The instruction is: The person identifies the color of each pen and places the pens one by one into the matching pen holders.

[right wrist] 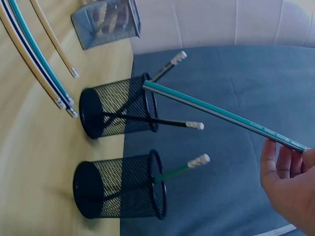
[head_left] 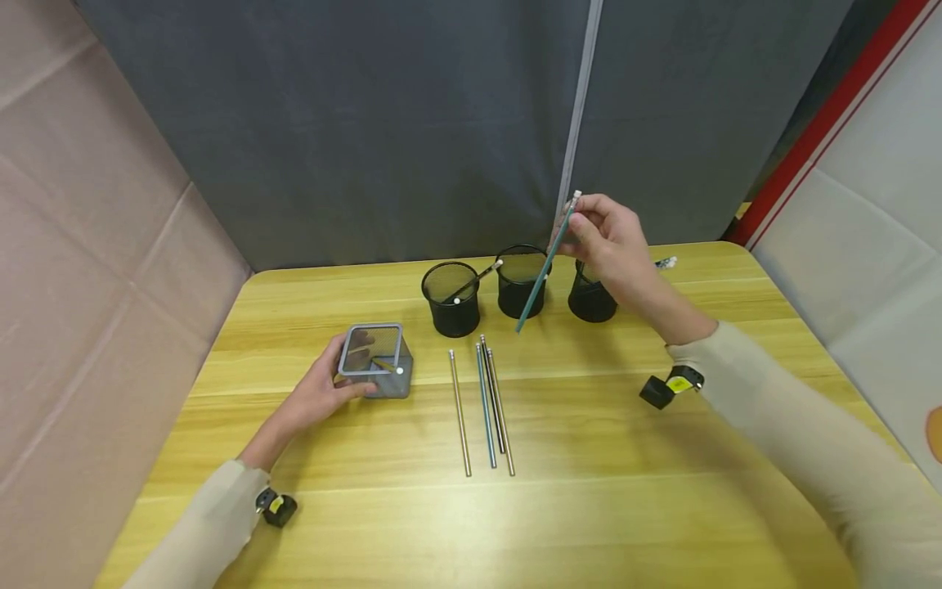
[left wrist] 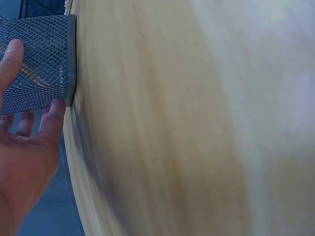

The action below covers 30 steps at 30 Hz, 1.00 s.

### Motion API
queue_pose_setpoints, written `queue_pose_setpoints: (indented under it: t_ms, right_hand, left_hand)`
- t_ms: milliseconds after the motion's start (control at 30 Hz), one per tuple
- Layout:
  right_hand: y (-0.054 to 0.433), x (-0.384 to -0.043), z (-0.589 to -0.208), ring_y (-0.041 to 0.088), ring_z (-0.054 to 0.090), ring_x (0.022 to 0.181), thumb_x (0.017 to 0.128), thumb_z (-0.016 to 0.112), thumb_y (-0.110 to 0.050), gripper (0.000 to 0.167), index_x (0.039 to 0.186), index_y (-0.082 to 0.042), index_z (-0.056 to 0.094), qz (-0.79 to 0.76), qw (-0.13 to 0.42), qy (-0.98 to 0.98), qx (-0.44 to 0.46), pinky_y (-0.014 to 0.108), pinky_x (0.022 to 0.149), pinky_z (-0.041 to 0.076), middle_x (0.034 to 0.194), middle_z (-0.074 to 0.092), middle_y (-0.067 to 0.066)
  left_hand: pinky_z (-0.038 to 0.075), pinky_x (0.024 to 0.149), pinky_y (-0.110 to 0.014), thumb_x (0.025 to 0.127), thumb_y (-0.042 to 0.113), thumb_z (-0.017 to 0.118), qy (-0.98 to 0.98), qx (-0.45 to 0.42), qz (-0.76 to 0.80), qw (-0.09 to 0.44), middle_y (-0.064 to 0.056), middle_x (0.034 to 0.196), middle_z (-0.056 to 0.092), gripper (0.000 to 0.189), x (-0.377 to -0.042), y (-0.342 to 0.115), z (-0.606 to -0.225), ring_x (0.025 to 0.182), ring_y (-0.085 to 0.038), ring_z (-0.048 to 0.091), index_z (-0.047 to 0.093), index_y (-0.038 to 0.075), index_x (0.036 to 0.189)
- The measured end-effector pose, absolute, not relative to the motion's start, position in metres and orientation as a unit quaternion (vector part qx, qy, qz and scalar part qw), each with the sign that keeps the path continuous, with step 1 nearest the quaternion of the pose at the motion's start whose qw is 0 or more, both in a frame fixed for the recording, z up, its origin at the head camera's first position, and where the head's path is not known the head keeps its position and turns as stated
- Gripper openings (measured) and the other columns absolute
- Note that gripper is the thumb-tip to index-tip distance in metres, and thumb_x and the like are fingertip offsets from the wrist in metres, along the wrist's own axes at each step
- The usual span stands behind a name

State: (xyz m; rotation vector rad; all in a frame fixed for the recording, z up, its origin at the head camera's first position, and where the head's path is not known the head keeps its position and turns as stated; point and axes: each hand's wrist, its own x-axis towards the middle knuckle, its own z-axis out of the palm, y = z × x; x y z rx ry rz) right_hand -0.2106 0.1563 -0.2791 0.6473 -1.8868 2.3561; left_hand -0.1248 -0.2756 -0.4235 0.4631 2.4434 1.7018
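Observation:
My right hand (head_left: 609, 245) pinches a teal pencil (head_left: 543, 274) near its white eraser end. The pencil slants down to the left, in front of the middle black mesh cup (head_left: 519, 303), from which a green pencil (right wrist: 172, 174) sticks out in the right wrist view. With thumb and fingers on its sides, my left hand (head_left: 316, 397) grips a square grey mesh pen holder (head_left: 390, 388) at the left; a gold pencil lies inside it. Two dark pencils lean in the left black mesh cup (head_left: 454, 320). Behind my right wrist, the right black mesh cup (head_left: 591, 305) is partly hidden.
Between the hands lie a single gold pencil (head_left: 459, 417) and a close group of a blue pencil (head_left: 486, 409), a black pencil and another gold one. A grey curtain (head_left: 368, 147) hangs behind the wooden table (head_left: 589, 507); light panels stand at both sides.

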Motion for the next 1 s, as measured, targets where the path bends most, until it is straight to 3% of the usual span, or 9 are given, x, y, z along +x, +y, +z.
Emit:
queue_pose_setpoints:
  t_ms: [267, 1000]
  right_hand:
    - [0.164, -0.22, -0.261, 0.027, 0.062, 0.095, 0.104, 0.051, 0.004, 0.009, 0.108, 0.006, 0.057, 0.763, 0.068, -0.614, 0.191, 0.03, 0.079, 0.06, 0.101, 0.059, 0.017]
    - [0.177, -0.25, -0.239, 0.027, 0.058, 0.096, 0.103, 0.05, 0.003, 0.008, 0.109, 0.006, 0.055, 0.738, 0.146, -0.625, 0.208, 0.03, 0.083, 0.058, 0.106, 0.056, 0.018]
  left_hand:
    - [0.044, 0.105, -0.042, 0.089, 0.0, 0.077, 0.81, 0.152, 0.562, 0.066, -0.016, 0.155, 0.038, 0.082, -0.125, -0.275, -0.423, 0.142, -0.04, 0.035, 0.03, 0.01, 0.155]
    - [0.043, 0.105, -0.045, 0.09, 0.001, 0.077, 0.811, 0.153, 0.56, 0.066, -0.016, 0.155, 0.038, 0.081, -0.128, -0.275, -0.424, 0.142, -0.041, 0.035, 0.03, 0.009, 0.155]
